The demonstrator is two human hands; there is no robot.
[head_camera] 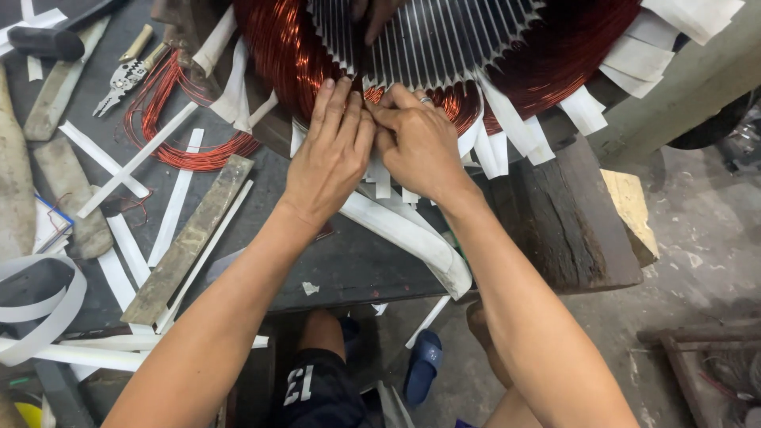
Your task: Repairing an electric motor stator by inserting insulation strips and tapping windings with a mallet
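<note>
Head view: at the bench's [357,269] far edge, both hands, left hand [329,154] and right hand [420,147], fingers together, pressed white insulation strips [380,178] against the copper winding [293,55], seating them.

dark workbench [349,269], white strips [176,202], pliers [119,83]

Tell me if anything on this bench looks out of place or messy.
White insulation paper strips lie scattered at all angles across the dark bench, and a loose copper wire coil sprawls by the pliers. Both hands, left hand and right hand, press at the stator winding.
</note>
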